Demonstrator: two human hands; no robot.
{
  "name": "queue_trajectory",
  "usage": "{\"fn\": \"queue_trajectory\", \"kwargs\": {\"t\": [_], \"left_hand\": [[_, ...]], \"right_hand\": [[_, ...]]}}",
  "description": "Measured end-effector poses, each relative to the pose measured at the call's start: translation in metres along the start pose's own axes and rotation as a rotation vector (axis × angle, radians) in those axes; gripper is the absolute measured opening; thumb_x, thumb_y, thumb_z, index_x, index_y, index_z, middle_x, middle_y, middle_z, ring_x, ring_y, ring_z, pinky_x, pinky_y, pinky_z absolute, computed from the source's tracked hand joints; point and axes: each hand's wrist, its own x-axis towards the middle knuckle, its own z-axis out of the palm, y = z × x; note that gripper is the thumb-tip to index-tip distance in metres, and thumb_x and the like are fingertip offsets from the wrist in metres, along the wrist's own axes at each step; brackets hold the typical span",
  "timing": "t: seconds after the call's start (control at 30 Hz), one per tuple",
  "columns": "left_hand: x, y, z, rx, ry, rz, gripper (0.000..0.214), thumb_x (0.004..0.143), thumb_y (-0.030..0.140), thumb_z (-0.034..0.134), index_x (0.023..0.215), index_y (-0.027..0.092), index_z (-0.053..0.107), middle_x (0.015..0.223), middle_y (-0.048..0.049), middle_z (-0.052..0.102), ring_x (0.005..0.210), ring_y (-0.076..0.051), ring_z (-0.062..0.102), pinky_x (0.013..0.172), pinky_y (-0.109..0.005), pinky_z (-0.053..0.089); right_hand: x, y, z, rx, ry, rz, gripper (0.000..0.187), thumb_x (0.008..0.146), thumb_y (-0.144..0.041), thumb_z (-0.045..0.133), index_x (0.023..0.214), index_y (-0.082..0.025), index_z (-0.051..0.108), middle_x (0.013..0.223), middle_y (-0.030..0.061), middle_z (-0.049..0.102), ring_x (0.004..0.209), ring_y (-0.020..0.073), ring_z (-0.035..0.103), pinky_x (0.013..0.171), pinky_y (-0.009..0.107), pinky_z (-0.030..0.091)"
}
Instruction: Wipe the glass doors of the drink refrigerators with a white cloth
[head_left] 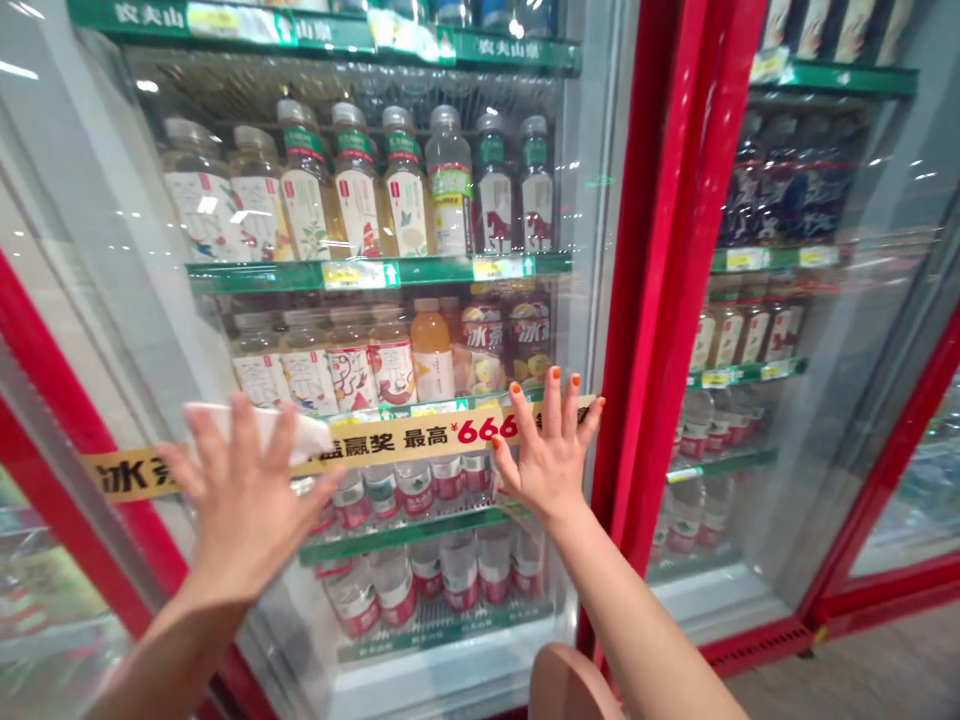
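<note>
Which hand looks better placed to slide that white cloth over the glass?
Probably the left hand: it is spread over the white cloth. The right hand is apart from it, spread at the right end of the printed strip, with no cloth showing beneath.

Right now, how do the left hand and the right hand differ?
The left hand has a white cloth or tissue behind its fingers; the right hand shows none. The left hand is blurred with its nails indistinct, while the right hand is sharper and shows orange nails. The left hand looks larger in the picture than the right hand. Both have spread fingers and overlap the yellow printed strip.
</note>
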Motion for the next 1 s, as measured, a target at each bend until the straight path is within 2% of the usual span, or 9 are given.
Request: {"fn": "queue_trajectory", "kwargs": {"t": [0.07, 0.13, 0.27, 0.37, 0.5, 0.67, 0.77, 0.87, 1.0], "left_hand": [[0.012, -0.002, -0.01, -0.005, 0.047, -0.132, 0.096, 0.105, 0.064, 0.055, 0.179, 0.042, -0.001, 0.188, 0.0001, -0.021, 0.172, -0.054, -0.016, 0.134, -0.087, -0.008], [0.003, 0.015, -0.002, 0.029, 0.038, -0.025, 0.101, 0.103, 0.065, 0.06, 0.18, 0.038, 0.002, 0.189, -0.0013, -0.018, 0.174, -0.049, -0.015, 0.138, -0.08, -0.008], [-0.071, 0.034, 0.04, 0.127, 0.031, 0.296, 0.117, 0.088, 0.083, 0.07, 0.18, 0.04, 0.01, 0.191, 0.0014, -0.003, 0.177, -0.035, -0.012, 0.144, -0.064, -0.01], [-0.099, 0.011, 0.047, 0.155, 0.054, 0.015, 0.107, 0.098, 0.06, 0.071, 0.18, 0.035, 0.007, 0.19, -0.0097, -0.003, 0.177, -0.042, -0.008, 0.139, -0.078, -0.003], [-0.062, 0.007, 0.031, 0.081, 0.112, -0.333, 0.101, 0.104, 0.061, 0.058, 0.18, 0.029, -0.001, 0.188, -0.0171, -0.013, 0.174, -0.05, -0.015, 0.132, -0.09, 0.0], [-0.066, 0.045, 0.041, 0.113, 0.077, 0.011, 0.1, 0.101, 0.072, 0.059, 0.18, 0.036, 0.009, 0.191, -0.0065, -0.002, 0.177, -0.04, -0.01, 0.141, -0.076, 0.003], [-0.078, 0.025, 0.041, 0.118, 0.093, -0.109, 0.094, 0.105, 0.06, 0.056, 0.181, 0.033, 0.006, 0.19, -0.0089, -0.004, 0.177, -0.04, -0.011, 0.14, -0.078, 0.001], [-0.05, -0.001, 0.026, 0.074, 0.133, -0.357, 0.09, 0.109, 0.056, 0.048, 0.18, 0.03, -0.001, 0.189, -0.0103, -0.014, 0.175, -0.04, -0.016, 0.139, -0.081, 0.0], [-0.021, 0.012, 0.02, 0.095, 0.132, -0.169, 0.099, 0.103, 0.074, 0.051, 0.181, 0.034, 0.007, 0.19, -0.0057, -0.009, 0.176, -0.041, -0.012, 0.141, -0.078, 0.006]], "right_hand": [[-0.001, 0.002, 0.0, 0.002, 0.023, -0.008, 0.102, 0.099, -0.051, 0.068, 0.182, -0.036, 0.011, 0.192, 0.0123, -0.003, 0.177, 0.0451, 0.007, 0.136, 0.079, 0.014], [-0.002, 0.003, 0.001, 0.011, 0.051, -0.018, 0.099, 0.1, -0.049, 0.066, 0.182, -0.034, 0.013, 0.192, 0.012, -0.004, 0.177, 0.0454, 0.008, 0.135, 0.08, 0.014], [-0.001, 0.005, 0.004, 0.032, 0.077, -0.041, 0.091, 0.103, -0.048, 0.061, 0.182, -0.033, 0.017, 0.192, 0.0113, 0.0, 0.177, 0.0463, 0.01, 0.134, 0.083, 0.014], [-0.001, 0.005, 0.004, 0.032, 0.067, -0.058, 0.088, 0.106, -0.051, 0.057, 0.182, -0.033, 0.017, 0.192, 0.0105, -0.002, 0.177, 0.0444, 0.006, 0.134, 0.083, 0.014], [-0.003, 0.007, 0.003, 0.012, 0.055, -0.043, 0.085, 0.107, -0.053, 0.054, 0.182, -0.031, 0.018, 0.192, 0.0109, -0.003, 0.178, 0.0443, 0.004, 0.133, 0.085, 0.013], [-0.006, 0.01, 0.005, 0.022, 0.049, -0.055, 0.083, 0.108, -0.055, 0.053, 0.181, -0.03, 0.021, 0.192, 0.0133, 0.003, 0.177, 0.0471, 0.009, 0.131, 0.087, 0.016], [-0.006, 0.01, 0.005, 0.025, 0.06, -0.054, 0.083, 0.109, -0.058, 0.051, 0.182, -0.031, 0.021, 0.192, 0.0132, 0.004, 0.176, 0.0477, 0.01, 0.131, 0.088, 0.017], [-0.005, 0.008, 0.004, 0.039, 0.062, -0.045, 0.082, 0.11, -0.061, 0.048, 0.181, -0.031, 0.021, 0.192, 0.0126, 0.005, 0.176, 0.0476, 0.01, 0.131, 0.088, 0.017], [-0.006, 0.009, 0.002, 0.067, 0.064, -0.036, 0.08, 0.111, -0.06, 0.048, 0.181, -0.032, 0.023, 0.192, 0.0118, 0.005, 0.176, 0.0485, 0.011, 0.13, 0.09, 0.016]]}}
